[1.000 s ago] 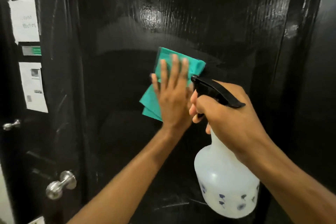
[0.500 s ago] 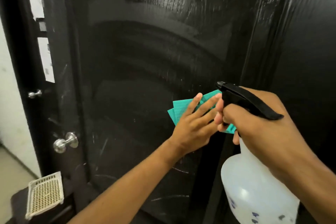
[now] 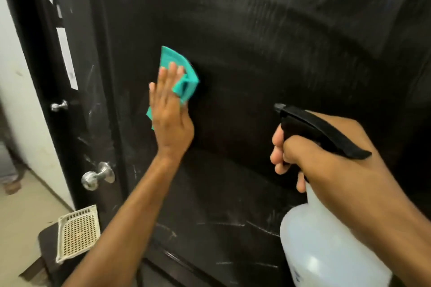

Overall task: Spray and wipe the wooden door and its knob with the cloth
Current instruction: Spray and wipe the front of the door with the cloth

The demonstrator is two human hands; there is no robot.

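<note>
Left hand (image 3: 171, 121): fingers (image 3: 172, 72) lying straight and close together, flat against the cloth (image 3: 179, 72), pressing it to the door (image 3: 256, 65). The palm is covering the cloth's lower half; the fingertips are pointing up.

Cloth: teal, folded, bunching a little at its right side. It is sitting on the door's left half, about mid-height in view, with one corner poking out below the hand's left side.

Right hand (image 3: 326, 158): fingers (image 3: 278, 147) curling round the neck of the spray bottle (image 3: 326, 251), gripping it just under the black trigger head (image 3: 319, 130). The nozzle is pointing left at the door, well apart from the cloth. The bottle body is translucent white, hanging below the hand toward the lower right corner of the view.

Door: dark, glossy, wood-grained, filling most of the view. Pale streaks and scratches are showing across its lower part and along its left edge.

Knob (image 3: 96, 176): silver metal, standing out from the door's left edge, below and to the left of the cloth, touched by neither hand.

Second knob (image 3: 59, 106): smaller in view, silver, sitting farther left and higher, on another dark surface beyond the door's edge.

Paper notices (image 3: 67, 58): white strips, sticking to that farther dark surface, seen edge-on; wording cannot be read.

Basket (image 3: 78, 233): cream, perforated plastic, leaning at the lower left on a dark stool (image 3: 47, 251), near the door's bottom left corner.
</note>
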